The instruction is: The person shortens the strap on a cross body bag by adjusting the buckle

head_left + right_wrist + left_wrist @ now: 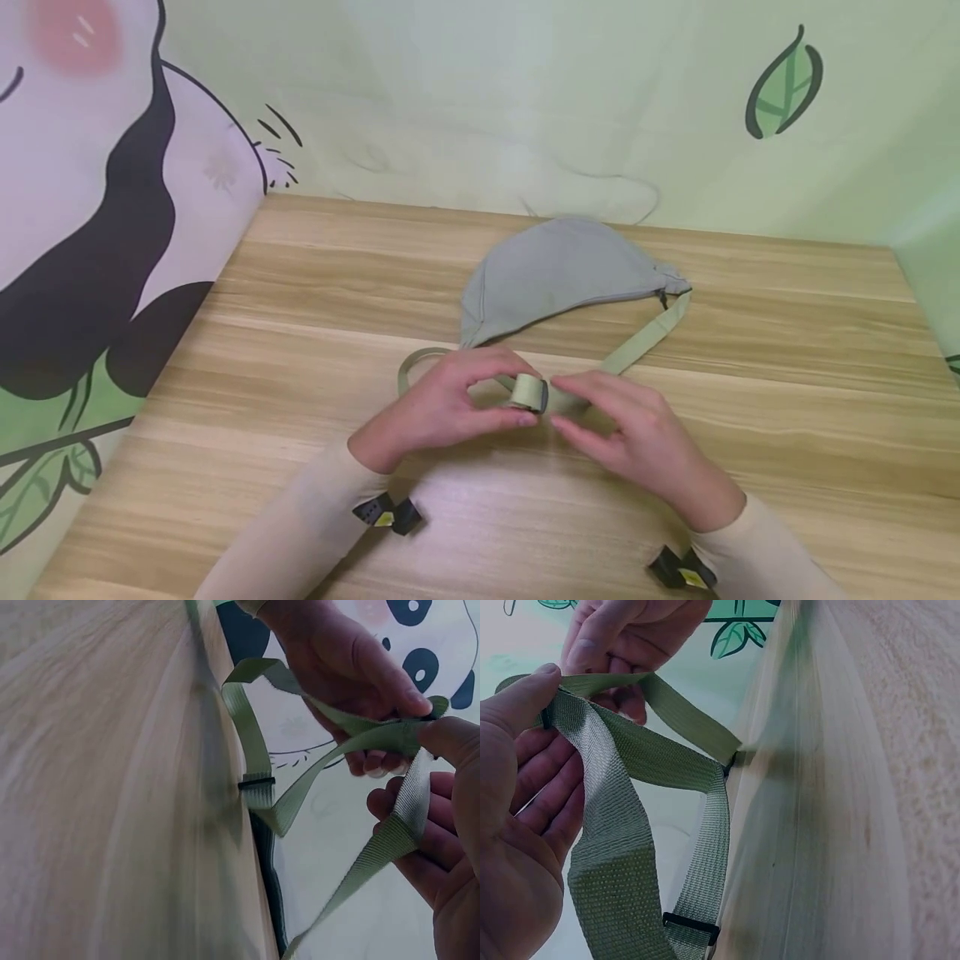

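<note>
A grey waist bag [562, 271] lies on the wooden table, its zipper side toward me. From both its ends runs a light green webbing strap [651, 333]. My left hand [438, 400] pinches a folded loop of this strap beside a small dark buckle [544, 397], thumb below and forefinger above in the head view. Facing it, my right hand [645, 429] holds the strap close to that buckle; in the right wrist view its thumb [454, 739] presses on the webbing, which crosses the curled fingers. A black slider [691, 927] sits lower on the strap in the left wrist view.
The wood-grain table [300, 292] meets a pale green wall [465, 100] right behind the bag. A panda drawing [75, 250] covers the left wall. Black wrist devices [388, 513] are worn on both sleeves.
</note>
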Demonstrator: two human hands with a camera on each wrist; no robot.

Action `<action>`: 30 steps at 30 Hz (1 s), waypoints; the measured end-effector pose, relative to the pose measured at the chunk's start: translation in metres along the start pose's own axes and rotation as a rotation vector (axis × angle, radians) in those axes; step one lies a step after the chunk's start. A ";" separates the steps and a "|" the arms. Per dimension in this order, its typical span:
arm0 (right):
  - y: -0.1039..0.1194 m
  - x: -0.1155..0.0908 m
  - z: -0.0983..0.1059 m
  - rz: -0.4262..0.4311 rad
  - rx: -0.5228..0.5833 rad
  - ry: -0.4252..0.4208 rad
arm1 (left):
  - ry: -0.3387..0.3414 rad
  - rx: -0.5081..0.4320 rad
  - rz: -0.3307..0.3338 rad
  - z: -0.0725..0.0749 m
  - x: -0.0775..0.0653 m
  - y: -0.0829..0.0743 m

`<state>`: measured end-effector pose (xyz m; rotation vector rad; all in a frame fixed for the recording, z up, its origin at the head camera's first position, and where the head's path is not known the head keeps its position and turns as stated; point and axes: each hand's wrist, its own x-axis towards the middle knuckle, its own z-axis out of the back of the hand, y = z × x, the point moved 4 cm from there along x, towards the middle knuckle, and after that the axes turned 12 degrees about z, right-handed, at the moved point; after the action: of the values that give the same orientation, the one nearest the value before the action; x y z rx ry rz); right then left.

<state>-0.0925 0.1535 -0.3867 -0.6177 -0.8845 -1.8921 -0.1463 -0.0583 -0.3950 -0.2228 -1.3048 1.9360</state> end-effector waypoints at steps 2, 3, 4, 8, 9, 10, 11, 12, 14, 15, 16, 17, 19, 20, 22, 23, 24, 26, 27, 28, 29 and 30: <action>-0.002 -0.003 0.000 -0.012 -0.005 0.006 | -0.005 0.001 0.005 0.001 0.000 0.000; -0.003 -0.005 0.001 -0.019 -0.011 0.010 | -0.007 0.000 0.008 0.001 0.000 0.000; -0.004 -0.006 0.001 -0.028 -0.015 0.013 | -0.010 0.001 0.013 0.001 0.000 0.000; -0.008 -0.013 0.003 -0.045 -0.047 0.023 | -0.014 -0.003 0.025 0.003 -0.001 -0.001; -0.009 -0.013 0.004 -0.040 -0.060 0.023 | -0.017 -0.005 0.023 0.003 -0.001 -0.001; -0.009 -0.014 0.004 -0.034 -0.075 0.023 | -0.021 -0.004 0.021 0.003 -0.001 -0.001; -0.010 -0.014 0.004 -0.027 -0.091 0.024 | -0.024 -0.005 0.018 0.003 -0.001 -0.001; -0.010 -0.015 0.004 -0.020 -0.109 0.025 | -0.027 -0.010 0.018 0.004 -0.001 -0.001; -0.010 -0.015 0.005 -0.007 -0.136 0.019 | -0.038 -0.012 0.021 0.004 -0.001 -0.001; -0.011 -0.015 0.005 -0.011 -0.140 0.019 | -0.042 -0.014 0.022 0.004 -0.001 -0.001; -0.011 -0.016 0.006 -0.016 -0.145 0.017 | -0.048 -0.012 0.025 0.005 -0.001 -0.001; -0.011 -0.016 0.006 -0.022 -0.141 0.010 | -0.055 -0.013 0.029 0.005 -0.001 -0.001; -0.011 -0.017 0.007 -0.035 -0.122 -0.013 | -0.069 -0.010 0.031 0.007 -0.001 -0.002; -0.011 -0.018 0.008 -0.040 -0.113 -0.027 | -0.077 -0.007 0.030 0.007 -0.002 -0.002; -0.011 -0.018 0.009 -0.050 -0.086 -0.055 | -0.087 -0.004 0.025 0.009 -0.002 -0.002; -0.011 -0.018 0.009 -0.053 -0.068 -0.071 | -0.090 -0.004 0.022 0.009 -0.002 -0.002; -0.011 -0.018 0.009 -0.059 -0.054 -0.082 | -0.092 -0.002 0.018 0.009 -0.002 -0.001; -0.010 -0.018 0.010 -0.071 -0.021 -0.100 | -0.094 -0.002 0.012 0.010 -0.002 -0.001; -0.010 -0.018 0.010 -0.078 0.001 -0.106 | -0.093 -0.004 0.010 0.010 -0.002 -0.001; -0.010 -0.017 0.010 -0.081 0.023 -0.114 | -0.090 -0.010 0.007 0.010 -0.002 -0.001; -0.009 -0.017 0.009 -0.084 0.043 -0.121 | -0.088 -0.013 0.006 0.010 -0.002 -0.002; -0.008 -0.016 0.009 -0.083 0.060 -0.127 | -0.087 -0.017 0.005 0.010 -0.001 -0.002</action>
<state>-0.0926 0.1713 -0.3955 -0.6799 -1.0590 -1.9096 -0.1496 -0.0659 -0.3893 -0.1519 -1.3793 1.9582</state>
